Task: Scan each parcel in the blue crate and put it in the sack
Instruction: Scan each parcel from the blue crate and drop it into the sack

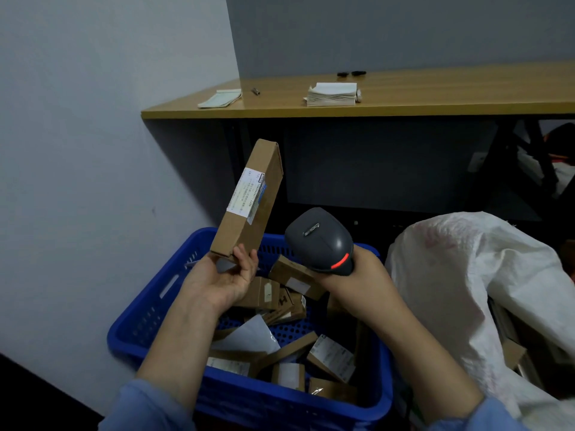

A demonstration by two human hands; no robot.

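Observation:
My left hand (222,279) grips the lower end of a long flat cardboard parcel (249,200), holding it upright above the blue crate (149,318); its white label faces me. My right hand (361,276) grips a dark grey barcode scanner (319,239) just right of the parcel, with a red light glowing on the scanner's back. Several cardboard parcels (331,357) lie jumbled in the crate below both hands. The white woven sack (466,275) stands open to the right of the crate, with cardboard boxes showing inside it.
A wooden tabletop (404,94) runs behind the crate, bearing a stack of papers (333,94), a notepad (219,98) and small dark items. A grey wall closes off the left side. Dark table legs and clutter fill the space under the table at right.

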